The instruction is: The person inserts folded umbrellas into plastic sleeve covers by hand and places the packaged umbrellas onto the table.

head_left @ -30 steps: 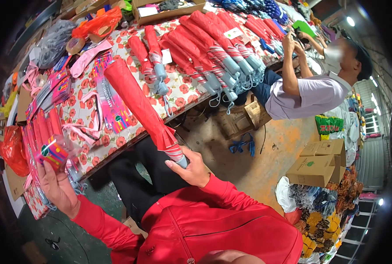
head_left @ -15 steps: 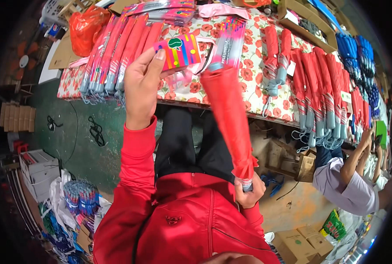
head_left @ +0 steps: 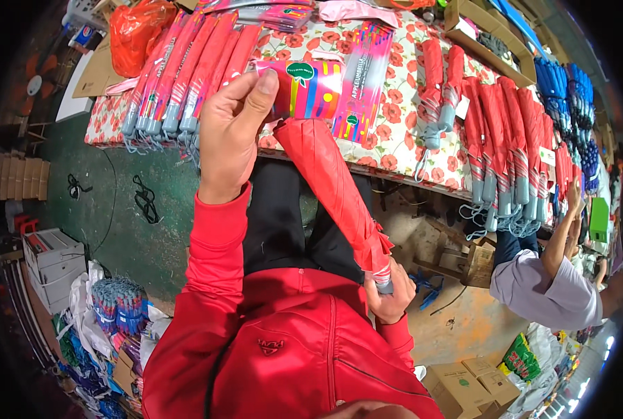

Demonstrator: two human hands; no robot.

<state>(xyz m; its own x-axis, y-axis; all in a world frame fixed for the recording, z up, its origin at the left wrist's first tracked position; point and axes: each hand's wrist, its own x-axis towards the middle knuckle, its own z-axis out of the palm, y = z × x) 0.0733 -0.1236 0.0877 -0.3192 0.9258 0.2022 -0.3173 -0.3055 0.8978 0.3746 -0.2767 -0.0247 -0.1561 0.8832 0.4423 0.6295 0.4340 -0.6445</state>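
Note:
My left hand (head_left: pixel 233 129) pinches the end of a pink plastic umbrella sleeve (head_left: pixel 318 91) with coloured stripes and a green emblem, thumb on top. Lower down, my right hand (head_left: pixel 391 293) is closed around the grey handle of a folded red umbrella (head_left: pixel 332 188). The umbrella slants up and left, its far end just below the sleeve and close to my left fingers. Whether that end touches the sleeve or is inside it, I cannot tell. A flat printed sleeve (head_left: pixel 362 84) lies on the table just beyond.
The flowered tablecloth (head_left: pixel 423 164) carries sleeved umbrellas (head_left: pixel 179 77) at left and bare red ones (head_left: pixel 510 140) at right. Blue umbrellas (head_left: pixel 552 87) lie beyond. A red plastic bag (head_left: pixel 140 38) sits at the far left. A person in a pale shirt (head_left: pixel 549 286) works at right.
The umbrella's far end has swung left and towards me, to just below the sleeve in my left hand. That sleeve has shifted right. My right hand keeps the handle.

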